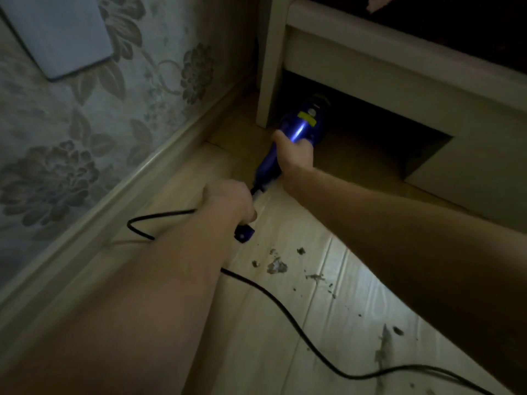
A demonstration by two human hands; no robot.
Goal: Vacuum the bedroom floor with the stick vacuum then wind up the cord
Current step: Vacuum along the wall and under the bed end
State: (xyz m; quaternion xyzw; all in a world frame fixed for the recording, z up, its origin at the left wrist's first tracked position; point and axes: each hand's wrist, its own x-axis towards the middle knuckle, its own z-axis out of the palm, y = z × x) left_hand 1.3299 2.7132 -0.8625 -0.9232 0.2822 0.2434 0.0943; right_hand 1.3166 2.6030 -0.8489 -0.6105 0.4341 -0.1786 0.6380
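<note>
left hand (228,199) wrapped round the handle end, right hand (293,151) gripping the blue stick vacuum (299,126) at frame centre, nose under the bed frame (370,81); cord (285,312) trailing lower right, likely to snag, debris (276,266) behind likely missed.

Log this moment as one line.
stage: vacuuming under bed | both hands grip blue stick vacuum | black cord loose on floor | dust clumps remain

2 hands (228,199), 1 vac (299,124), 1 cord (285,303)
</note>
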